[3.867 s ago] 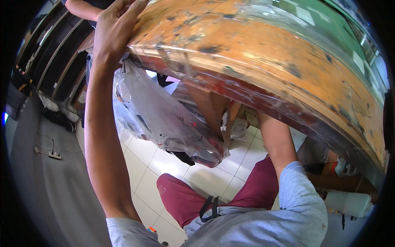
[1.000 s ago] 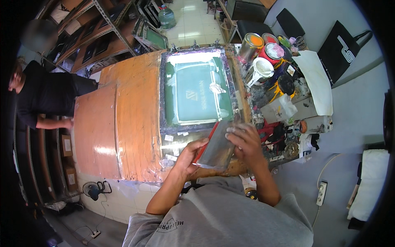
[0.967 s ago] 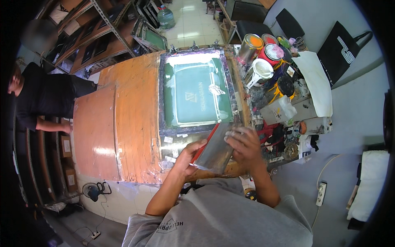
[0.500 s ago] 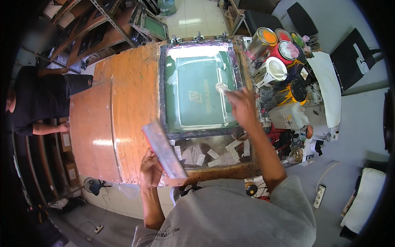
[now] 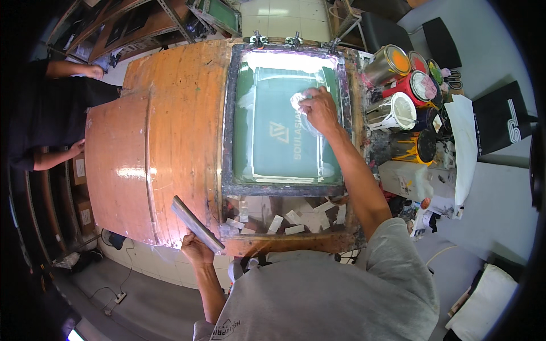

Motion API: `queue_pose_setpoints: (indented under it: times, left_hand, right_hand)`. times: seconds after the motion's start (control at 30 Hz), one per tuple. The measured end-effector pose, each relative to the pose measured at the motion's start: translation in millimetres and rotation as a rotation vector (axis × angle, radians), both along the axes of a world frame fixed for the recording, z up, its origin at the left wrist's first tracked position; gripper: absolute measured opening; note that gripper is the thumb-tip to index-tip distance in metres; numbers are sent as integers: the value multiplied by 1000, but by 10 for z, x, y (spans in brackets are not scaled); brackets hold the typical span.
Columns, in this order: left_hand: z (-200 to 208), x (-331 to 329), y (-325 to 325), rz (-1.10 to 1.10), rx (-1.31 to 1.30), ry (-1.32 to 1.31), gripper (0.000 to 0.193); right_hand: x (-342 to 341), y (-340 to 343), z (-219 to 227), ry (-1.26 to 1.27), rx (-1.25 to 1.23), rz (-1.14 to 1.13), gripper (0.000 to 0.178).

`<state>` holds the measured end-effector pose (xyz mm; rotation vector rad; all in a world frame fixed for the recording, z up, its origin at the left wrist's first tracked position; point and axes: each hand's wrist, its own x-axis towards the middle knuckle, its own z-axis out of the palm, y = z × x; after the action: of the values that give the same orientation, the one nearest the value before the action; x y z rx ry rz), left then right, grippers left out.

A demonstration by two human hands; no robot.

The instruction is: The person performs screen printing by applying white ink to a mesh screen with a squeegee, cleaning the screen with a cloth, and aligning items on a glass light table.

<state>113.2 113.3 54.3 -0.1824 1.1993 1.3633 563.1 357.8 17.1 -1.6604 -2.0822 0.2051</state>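
Note:
A silk-screen printing frame (image 5: 226, 153) with green mesh lies on the wooden table, clamped along its far edge. White ink streaks border the mesh, and a thick white band (image 5: 284, 61) runs across its far end. My right hand (image 5: 319, 111) is closed on a crumpled white rag (image 5: 298, 102), which touches the mesh right of the middle, by the design. Off the frame's near left corner, my left hand (image 5: 197, 248) grips a squeegee (image 5: 198, 223), a long flat grey bar held at a slant above the table's front edge.
Paint cans (image 5: 392, 63) and a white-smeared bucket (image 5: 393, 112) crowd the table's right side. Strips of white tape (image 5: 275, 224) lie in front of the frame. At the left, a person in dark clothes (image 5: 57, 119) stands beside the table (image 5: 116, 145). Metal clamps (image 5: 294, 40) stand at the far edge.
My right hand has moved the rag away from me and slightly left over the mesh. My left hand has lowered leftward, turning the squeegee more edge-on. The other person has raised one hand.

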Motion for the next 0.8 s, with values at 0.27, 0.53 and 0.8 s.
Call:
queue_pose_setpoints:
  times: [0.27,0.53,0.8]
  left_hand:
    - [-482,16,101,-25,101,-115,59]
    - [-463,11,106,-67,11,-50,54]
    - [-526,-1,94,-117,4,-24,56]
  right_hand:
    - [-80,-750,43,104,-23,362,25]
    - [-526,-211,-213,145,80,192,12]
    - [-469,216,20,-111,51,57,23]
